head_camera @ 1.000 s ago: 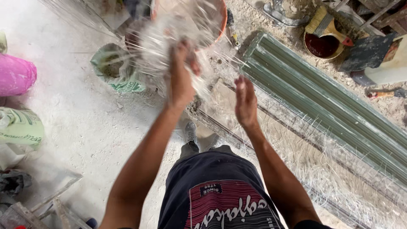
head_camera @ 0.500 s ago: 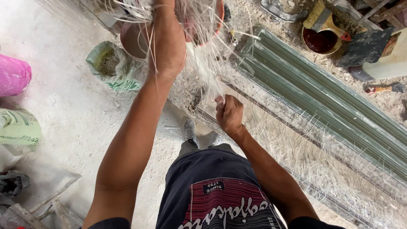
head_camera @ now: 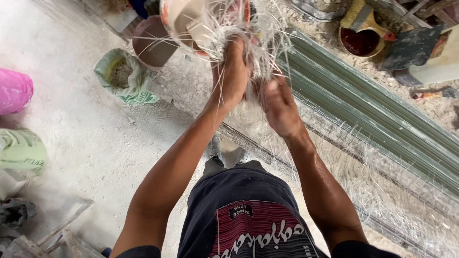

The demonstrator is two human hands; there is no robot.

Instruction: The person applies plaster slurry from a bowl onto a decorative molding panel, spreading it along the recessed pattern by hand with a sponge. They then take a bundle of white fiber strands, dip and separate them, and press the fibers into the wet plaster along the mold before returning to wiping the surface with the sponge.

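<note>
A tangled bunch of thin white fibre strands (head_camera: 248, 33) is held up in front of me. My left hand (head_camera: 232, 76) grips the bunch from below, fingers closed around the strands. My right hand (head_camera: 279, 107) is closed on the lower part of the same bunch, just right of the left hand. Loose strands stick out all around and hang over a round orange-rimmed basin (head_camera: 186, 24) behind the hands. More of the same fibre lies spread on the floor (head_camera: 382, 200) at my right.
A long green ribbed mould (head_camera: 382, 119) runs diagonally at the right. A brown bucket (head_camera: 153, 45) and an open green sack (head_camera: 122, 76) stand at upper left. A pink bag (head_camera: 14, 91), a tub of dark red liquid (head_camera: 361, 40) and my feet (head_camera: 224, 150) are also in view.
My left hand has come down from high above with the fibre, and my right hand has risen to meet it. Both now grip the bunch close together.
</note>
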